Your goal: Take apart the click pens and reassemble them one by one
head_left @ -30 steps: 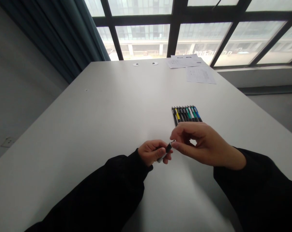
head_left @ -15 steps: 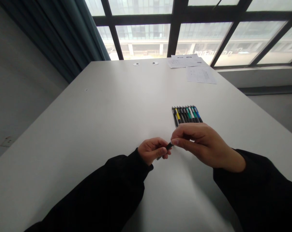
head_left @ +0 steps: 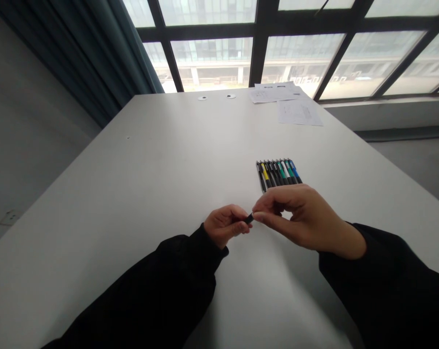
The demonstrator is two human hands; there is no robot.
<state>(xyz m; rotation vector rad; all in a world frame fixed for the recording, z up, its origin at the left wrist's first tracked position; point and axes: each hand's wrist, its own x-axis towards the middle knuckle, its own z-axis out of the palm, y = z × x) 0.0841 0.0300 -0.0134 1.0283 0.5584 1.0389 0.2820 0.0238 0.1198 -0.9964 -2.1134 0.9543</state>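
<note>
My left hand is closed, its thumb and fingers pinching a slim black pen. From the right, my right hand grips the pen's other end between thumb and fingertips. Only a short dark piece shows between the two hands; the rest is hidden by fingers. Just beyond my right hand lies a row of pens side by side, with black, yellow, green, white and blue barrels. Their near ends are partly covered by that hand.
The white table stretches to the window. Printed papers lie at its far right, and two white oval pieces with dark spots are near the far edge. A blue curtain hangs at left.
The thin dark end that showed below my left thumb is now out of sight. A shorter piece of pen shows between my hands. The whole view has shifted slightly.
</note>
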